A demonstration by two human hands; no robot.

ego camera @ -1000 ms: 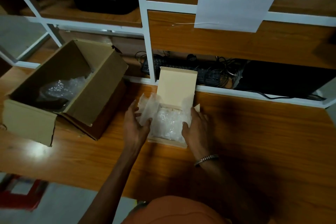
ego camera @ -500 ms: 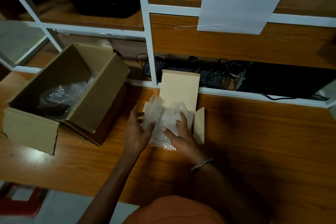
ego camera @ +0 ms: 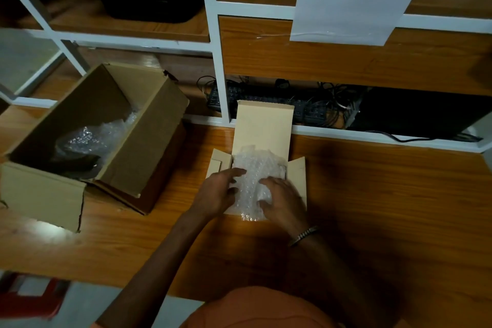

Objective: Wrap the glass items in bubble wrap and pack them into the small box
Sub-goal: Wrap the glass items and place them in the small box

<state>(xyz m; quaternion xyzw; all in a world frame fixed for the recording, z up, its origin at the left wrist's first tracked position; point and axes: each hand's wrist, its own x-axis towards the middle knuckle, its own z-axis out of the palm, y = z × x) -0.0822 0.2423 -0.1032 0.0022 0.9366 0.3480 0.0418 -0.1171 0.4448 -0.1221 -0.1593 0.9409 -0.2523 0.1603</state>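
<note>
in small box [ego camera: 263,128], bubble wrap [ego camera: 255,168] hides contents

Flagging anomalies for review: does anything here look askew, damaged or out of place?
Mostly tidy. The bubble wrap spills over the small box's near edge under both hands. The big box has a torn near flap and sits tilted.

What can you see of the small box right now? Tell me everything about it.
The small box is plain tan cardboard, sitting open on the wooden table close to the white shelf frame. Its lid flap stands up at the far side, and both side flaps are splayed outward. Crumpled bubble wrap fills the inside and spills over the near edge. The left hand and right hand rest on the wrap, covering the near corners. No glass is visible through it.
</note>
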